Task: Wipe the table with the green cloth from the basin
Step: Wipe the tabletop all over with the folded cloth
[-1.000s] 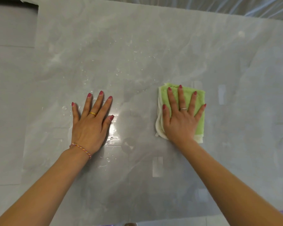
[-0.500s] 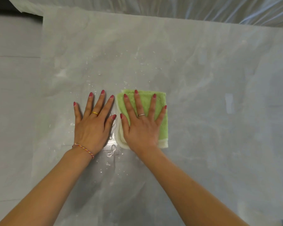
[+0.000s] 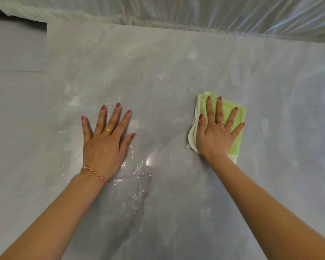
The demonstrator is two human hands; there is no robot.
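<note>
The right hand (image 3: 217,136) lies flat on the cloth (image 3: 236,126), palm down, fingers spread wide across it; its grip is open, pressing rather than clasping. The cloth is green with a pale edge, folded to a rough square, and rests on the bench (image 3: 176,62) right of centre. Its left edge and near right corner show from under the palm. A thin ring (image 3: 220,122) sits on one finger.

The left hand (image 3: 105,141) is flat on the bare bench, well apart from the cloth, fingers splayed, its grip open and holding nothing. It wears a gold ring (image 3: 108,130), and a braided band (image 3: 94,174) circles the wrist.

Water drops (image 3: 133,196) and streaks glisten on the grey surface between and just below the hands, with finer specks farther out. Clear plastic sheet (image 3: 214,14) hangs along the far edge of the bench.
</note>
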